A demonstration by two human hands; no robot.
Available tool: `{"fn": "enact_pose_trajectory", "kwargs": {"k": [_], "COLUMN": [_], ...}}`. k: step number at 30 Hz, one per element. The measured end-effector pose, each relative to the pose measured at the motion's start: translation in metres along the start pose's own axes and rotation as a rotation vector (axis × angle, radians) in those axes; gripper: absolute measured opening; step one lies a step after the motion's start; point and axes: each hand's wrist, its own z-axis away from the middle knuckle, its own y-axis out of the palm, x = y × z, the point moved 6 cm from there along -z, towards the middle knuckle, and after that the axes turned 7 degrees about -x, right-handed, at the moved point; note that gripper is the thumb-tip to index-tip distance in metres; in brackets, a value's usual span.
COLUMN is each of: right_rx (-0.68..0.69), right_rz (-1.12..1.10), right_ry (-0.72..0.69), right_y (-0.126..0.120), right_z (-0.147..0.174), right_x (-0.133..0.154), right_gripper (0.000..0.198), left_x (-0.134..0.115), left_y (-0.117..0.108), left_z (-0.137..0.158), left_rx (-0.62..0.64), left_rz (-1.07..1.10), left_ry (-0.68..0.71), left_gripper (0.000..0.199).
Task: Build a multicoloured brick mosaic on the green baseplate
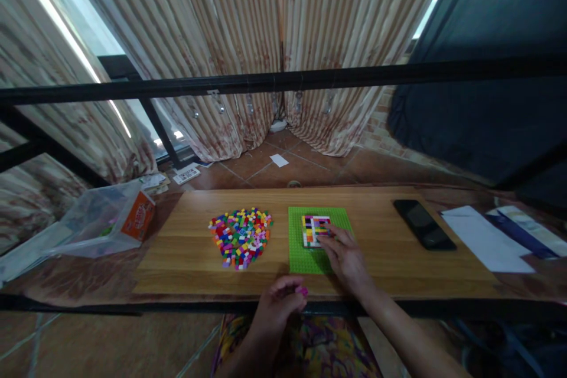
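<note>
A green baseplate (296, 260) lies on the wooden board, with a low block of toy bricks (310, 237) in white, yellow, black, pink and orange built on it. Over the right part of this block is my right hand (349, 260), its fingertips close together and touching the bricks; whether a small piece sits between them is hidden. Nearer to me, at the board's front edge, my left hand (279, 301) is curled, pinching magenta bricks (302, 290) between thumb and fingers. Left of the baseplate spreads a pile of loose toy bricks (241, 236) in many colours.
A black phone (424, 224) lies on the right of the wooden board (177, 248). White paper (487, 239) is further right. At the left stands a clear plastic box (95, 218) with an orange label. A dark metal bar (248, 81) crosses beyond the board, before curtains.
</note>
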Motion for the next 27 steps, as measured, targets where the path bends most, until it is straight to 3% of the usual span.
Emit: {"fn": "enact_pose_trajectory", "kwargs": {"k": [5, 9, 17, 23, 27], "right_rx": [-0.092, -0.116, -0.142, -0.17, -0.158], "right_rz": [-0.14, -0.233, -0.328, -0.349, -0.312], "right_ry": [0.212, 0.339, 0.483, 0.53, 0.448], "right_y": [-0.002, 0.0, 0.003, 0.003, 0.001], "right_z": [0.006, 0.012, 0.016, 0.015, 0.014], "right_x": [-0.013, -0.022, -0.024, -0.024, -0.019], "right_gripper": [0.023, 0.026, 0.028, 0.026, 0.024], "left_x": [-0.02, -0.02, -0.014, -0.025, -0.023], "left_y": [0.028, 0.052, 0.064, 0.069, 0.069], "left_z": [-0.017, -0.038, -0.048, -0.038, -0.039], "left_rx": [0.089, 0.189, 0.214, 0.195, 0.191], "left_rz": [-0.121, -0.307, -0.515, -0.637, -0.669], "left_ry": [0.131, 0.262, 0.433, 0.533, 0.557], "left_gripper": [0.053, 0.064, 0.061, 0.062, 0.062]}}
